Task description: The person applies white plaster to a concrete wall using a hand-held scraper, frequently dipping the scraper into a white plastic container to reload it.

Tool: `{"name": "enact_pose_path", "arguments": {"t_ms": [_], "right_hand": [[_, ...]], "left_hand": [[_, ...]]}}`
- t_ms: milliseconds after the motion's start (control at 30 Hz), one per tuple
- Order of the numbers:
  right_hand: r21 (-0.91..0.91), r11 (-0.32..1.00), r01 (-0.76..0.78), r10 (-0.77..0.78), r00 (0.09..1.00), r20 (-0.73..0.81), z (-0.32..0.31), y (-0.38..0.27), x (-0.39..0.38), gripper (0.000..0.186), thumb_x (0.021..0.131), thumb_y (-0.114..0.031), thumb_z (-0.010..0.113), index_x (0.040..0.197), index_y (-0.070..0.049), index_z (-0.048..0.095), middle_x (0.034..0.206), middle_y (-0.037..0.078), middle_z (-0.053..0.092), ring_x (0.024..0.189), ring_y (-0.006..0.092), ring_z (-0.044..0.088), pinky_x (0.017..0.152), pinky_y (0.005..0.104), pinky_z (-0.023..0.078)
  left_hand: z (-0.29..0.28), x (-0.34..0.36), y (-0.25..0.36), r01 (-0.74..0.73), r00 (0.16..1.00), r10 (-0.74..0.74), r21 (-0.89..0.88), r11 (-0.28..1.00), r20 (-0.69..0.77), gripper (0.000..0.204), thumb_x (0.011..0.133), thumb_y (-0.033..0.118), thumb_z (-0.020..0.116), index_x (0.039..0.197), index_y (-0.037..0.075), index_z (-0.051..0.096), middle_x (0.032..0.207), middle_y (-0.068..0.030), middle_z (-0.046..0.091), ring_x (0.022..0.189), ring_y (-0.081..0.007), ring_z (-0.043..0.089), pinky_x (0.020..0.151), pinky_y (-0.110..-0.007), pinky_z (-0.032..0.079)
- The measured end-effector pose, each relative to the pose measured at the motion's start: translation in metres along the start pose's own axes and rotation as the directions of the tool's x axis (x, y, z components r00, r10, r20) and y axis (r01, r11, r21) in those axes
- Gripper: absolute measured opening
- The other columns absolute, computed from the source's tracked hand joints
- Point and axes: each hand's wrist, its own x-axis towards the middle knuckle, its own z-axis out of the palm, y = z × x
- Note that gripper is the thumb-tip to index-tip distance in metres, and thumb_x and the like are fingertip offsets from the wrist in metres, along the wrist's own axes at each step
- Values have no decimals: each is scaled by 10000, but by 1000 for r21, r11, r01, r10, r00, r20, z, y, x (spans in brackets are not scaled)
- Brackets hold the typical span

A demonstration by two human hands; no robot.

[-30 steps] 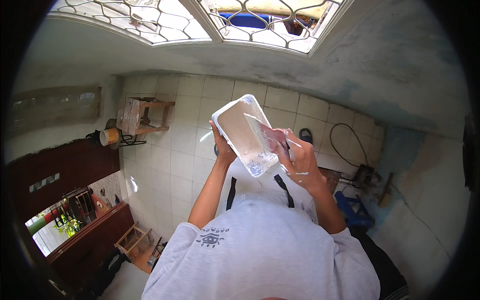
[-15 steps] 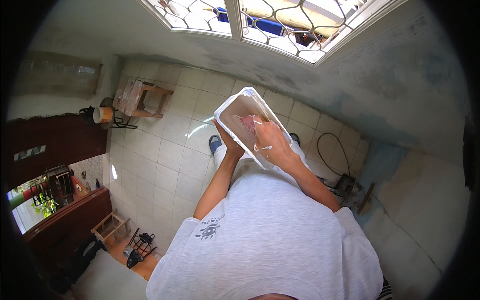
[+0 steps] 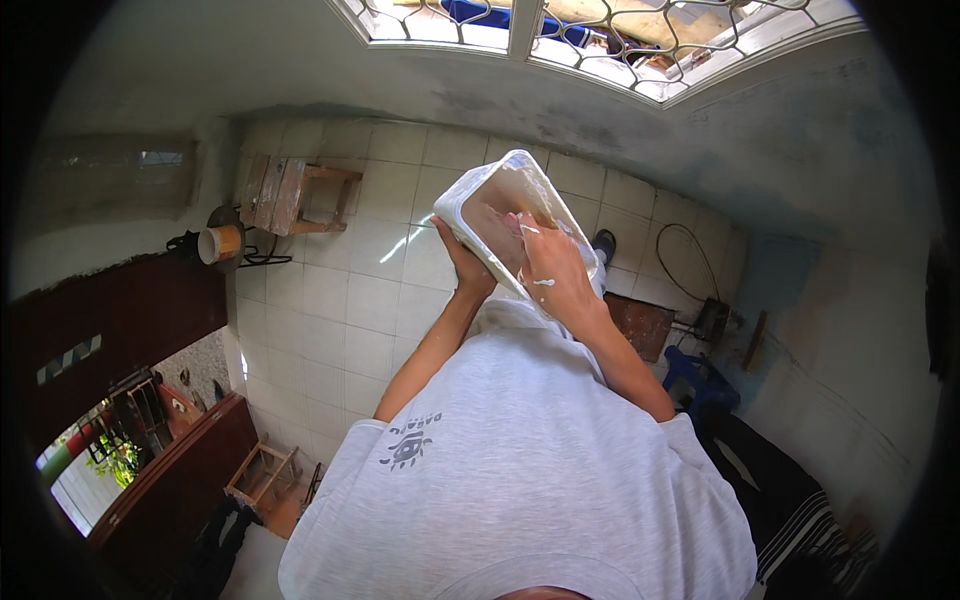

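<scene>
White tub [image 3: 503, 192] — right hand [image 3: 553, 265] inside, earlier outside.

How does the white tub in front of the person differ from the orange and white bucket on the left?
The white tub is four-sided, while the bucket is round. The white tub has no orange on the outside that shows; the bucket has an orange side. The left hand holds the white tub and the right hand reaches inside, whereas neither touches the bucket. Both are containers with white on them.
</scene>
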Motion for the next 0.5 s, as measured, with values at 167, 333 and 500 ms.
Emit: {"name": "enact_pose_path", "arguments": {"t_ms": [167,333,500], "right_hand": [[149,981,-121,111,991,69,8,-29,12,295,742,63,562,1036,72,542,785,295,607,771,441,608,691,491,482],[120,991,-52,70,986,-150,-4,-49,-1,271,748,67,558,1019,73,561,787,294,609,760,435,614,686,476,490],[49,980,-195,188,974,128,-2,-42,0,354,740,81,554,1094,81,572,838,291,617,778,419,621,715,459,502]], "left_hand": [[-37,4,10,75,991,-69,-50,996,114,704,917,693,223,1289,140,448,1203,-51,524,1192,-195,480,1022,-393,401],[-43,4,2,6,982,-19,73,997,187,771,901,721,157,1358,146,392,1318,-68,449,1208,-234,465,1041,-396,378],[-78,17,-19,-270,939,163,354,895,303,454,994,466,320,1274,139,463,1199,-30,539,1130,-174,536,982,-382,460]]}}
